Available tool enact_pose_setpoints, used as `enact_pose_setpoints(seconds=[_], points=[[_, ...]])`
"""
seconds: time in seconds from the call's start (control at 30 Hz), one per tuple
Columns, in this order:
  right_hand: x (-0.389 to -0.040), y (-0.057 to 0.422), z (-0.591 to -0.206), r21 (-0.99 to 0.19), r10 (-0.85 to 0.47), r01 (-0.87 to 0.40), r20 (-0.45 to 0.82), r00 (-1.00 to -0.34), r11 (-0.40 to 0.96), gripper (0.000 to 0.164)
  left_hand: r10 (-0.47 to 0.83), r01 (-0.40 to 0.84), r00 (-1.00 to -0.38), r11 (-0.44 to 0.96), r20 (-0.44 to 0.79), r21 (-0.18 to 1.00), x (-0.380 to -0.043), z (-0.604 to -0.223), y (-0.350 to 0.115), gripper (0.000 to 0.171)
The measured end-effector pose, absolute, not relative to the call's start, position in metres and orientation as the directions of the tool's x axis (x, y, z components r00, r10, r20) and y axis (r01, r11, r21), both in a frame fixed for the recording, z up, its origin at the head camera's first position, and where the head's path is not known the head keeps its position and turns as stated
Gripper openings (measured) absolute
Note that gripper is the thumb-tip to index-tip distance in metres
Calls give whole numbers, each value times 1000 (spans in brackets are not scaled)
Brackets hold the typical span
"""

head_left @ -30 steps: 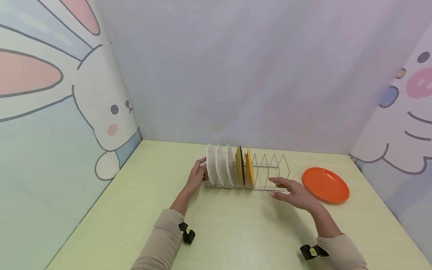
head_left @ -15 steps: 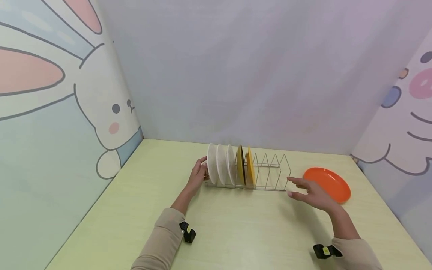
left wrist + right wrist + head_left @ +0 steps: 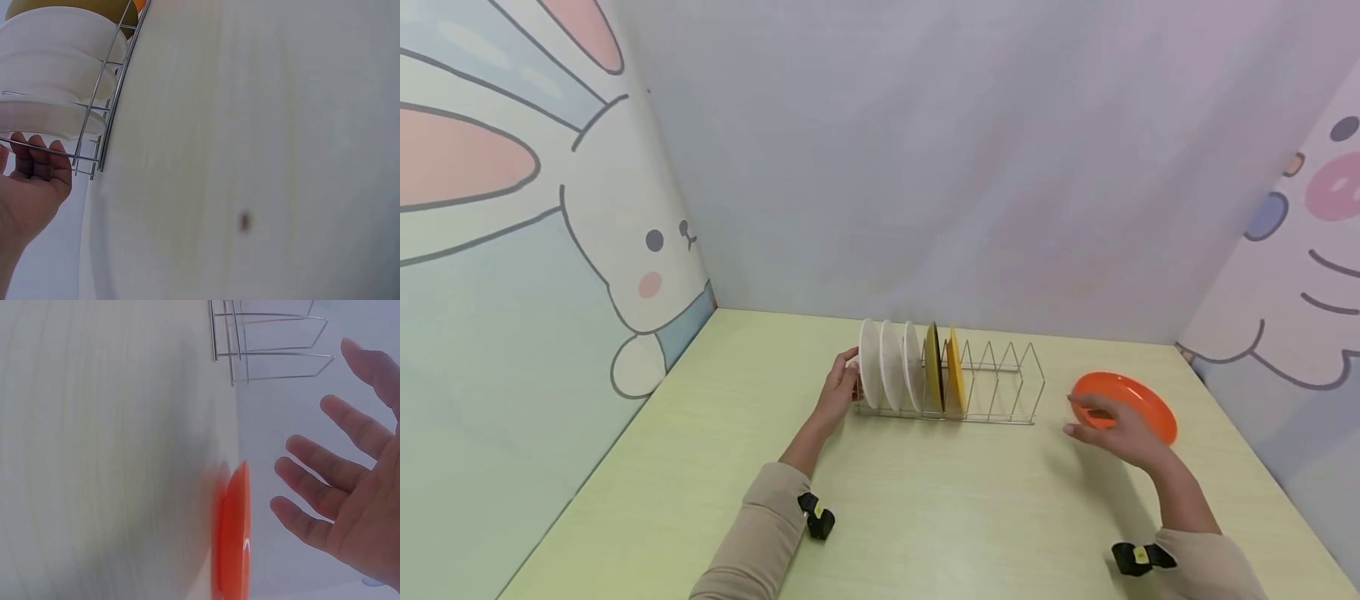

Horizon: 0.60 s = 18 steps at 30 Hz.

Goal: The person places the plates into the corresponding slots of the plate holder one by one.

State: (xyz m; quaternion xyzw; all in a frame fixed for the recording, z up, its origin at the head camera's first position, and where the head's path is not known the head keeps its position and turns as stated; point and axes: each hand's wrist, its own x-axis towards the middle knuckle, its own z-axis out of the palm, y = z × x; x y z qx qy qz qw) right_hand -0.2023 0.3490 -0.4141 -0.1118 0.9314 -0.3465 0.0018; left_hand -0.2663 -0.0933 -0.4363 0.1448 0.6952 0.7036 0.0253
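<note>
A wire dish rack (image 3: 1000,422) stands on the table, and my left hand (image 3: 833,398) grips its left end. In the left wrist view the fingers (image 3: 40,156) curl round the end wire. Upright in the left part of the rack are three white plates (image 3: 870,365), an olive plate with a dark edge (image 3: 932,367) and a yellow plate (image 3: 955,371). An orange plate (image 3: 1157,417) lies flat on the table, right of the rack. Over its near left part hovers my right hand (image 3: 1122,432), partly covering it, its fingers spread and holding nothing.
Several slots at the rack's right end hold no plates. A pale wall (image 3: 925,167) closes off the back of the table (image 3: 925,508). Side walls with a cartoon rabbit (image 3: 647,267) and another cartoon animal (image 3: 1285,283) flank it.
My right hand has moved right, from in front of the rack's right end to over the orange plate. The left hand keeps its grip on the rack, and the plates have not moved.
</note>
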Motion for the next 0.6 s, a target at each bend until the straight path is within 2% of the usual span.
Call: enact_pose_setpoints(seconds=[0.37,0.6], points=[[-208,369,-417,-670,-128,-118,34,-991,733,71,245,149,-958,-32,152,988,-268,-435,-93,39],[-215,377,-428,-600,-129,-88,-25,-991,795,80,240,136,-961,-13,135,991,-267,-432,-94,39]])
